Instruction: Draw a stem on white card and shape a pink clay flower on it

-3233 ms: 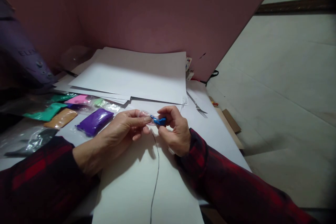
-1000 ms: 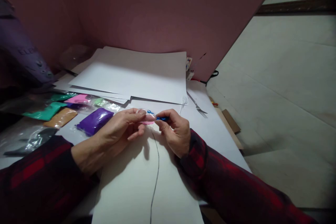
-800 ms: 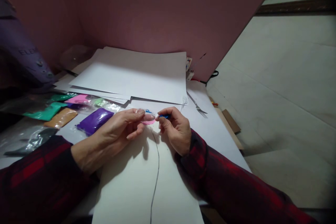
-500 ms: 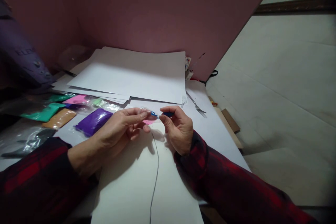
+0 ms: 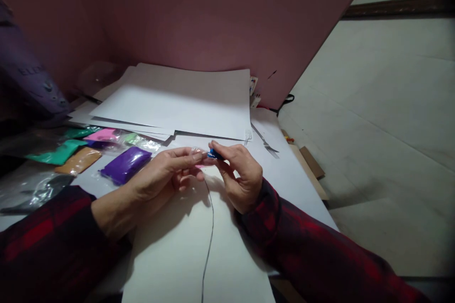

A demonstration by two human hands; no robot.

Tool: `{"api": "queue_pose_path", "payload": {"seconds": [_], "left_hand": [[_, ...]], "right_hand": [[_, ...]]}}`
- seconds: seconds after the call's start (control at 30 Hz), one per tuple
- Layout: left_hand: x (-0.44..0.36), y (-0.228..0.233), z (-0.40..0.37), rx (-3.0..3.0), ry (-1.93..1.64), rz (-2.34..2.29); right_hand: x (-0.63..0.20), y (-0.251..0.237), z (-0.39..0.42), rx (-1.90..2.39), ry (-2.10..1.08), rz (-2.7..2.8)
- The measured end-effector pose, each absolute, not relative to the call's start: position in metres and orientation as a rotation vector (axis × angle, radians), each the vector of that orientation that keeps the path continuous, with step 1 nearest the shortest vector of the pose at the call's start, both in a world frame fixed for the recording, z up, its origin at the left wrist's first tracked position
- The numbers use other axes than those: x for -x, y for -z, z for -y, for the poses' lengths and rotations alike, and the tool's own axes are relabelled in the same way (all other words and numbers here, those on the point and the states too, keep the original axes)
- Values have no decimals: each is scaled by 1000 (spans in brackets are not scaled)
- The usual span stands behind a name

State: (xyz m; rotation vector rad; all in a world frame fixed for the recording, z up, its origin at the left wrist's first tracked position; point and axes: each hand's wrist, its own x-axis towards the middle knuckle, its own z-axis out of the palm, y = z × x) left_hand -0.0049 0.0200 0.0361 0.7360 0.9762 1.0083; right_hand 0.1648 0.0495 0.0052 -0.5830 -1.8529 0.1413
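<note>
Above a sheet of white paper [image 5: 170,255] with a dark curved line [image 5: 212,227] drawn down it, my two hands meet. Thumb and fingers of my left hand [image 5: 168,168] pinch a small clear plastic bag [image 5: 197,151]. At the bag's right end, my right hand [image 5: 241,175] grips a small lump of blue modelling clay [image 5: 215,154] between thumb and fingers. The clay touches the bag; whether part of it is still inside is hidden. Something pink [image 5: 202,166] shows just beneath the fingers, mostly covered.
Bagged clay lies at left, including a purple packet [image 5: 126,164], an orange packet [image 5: 78,160] and a green packet [image 5: 57,151]. Stacked white sheets [image 5: 177,99] lie behind the hands. A fork [image 5: 265,142] rests to the right, near the table's edge.
My right hand has shifted slightly left and its fingers now press the blue clay against the bag's end. The stretched blue strand between the hands has gathered into a lump.
</note>
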Motion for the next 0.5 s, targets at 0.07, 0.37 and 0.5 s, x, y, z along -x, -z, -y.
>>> {"api": "queue_pose_path", "payload": {"seconds": [0.07,0.37,0.5], "left_hand": [[4,-36,-19,-766,-1007,-995],[1,-38,-18,-925,-1075,-1087],[3,-38,-18,-867,-1085,-1042]], "right_hand": [[-165,-5,-48,605,-166,1861],[-164,-7,-45,873,-600,1591],[-165,-6,-48,858,-621,1587]]}}
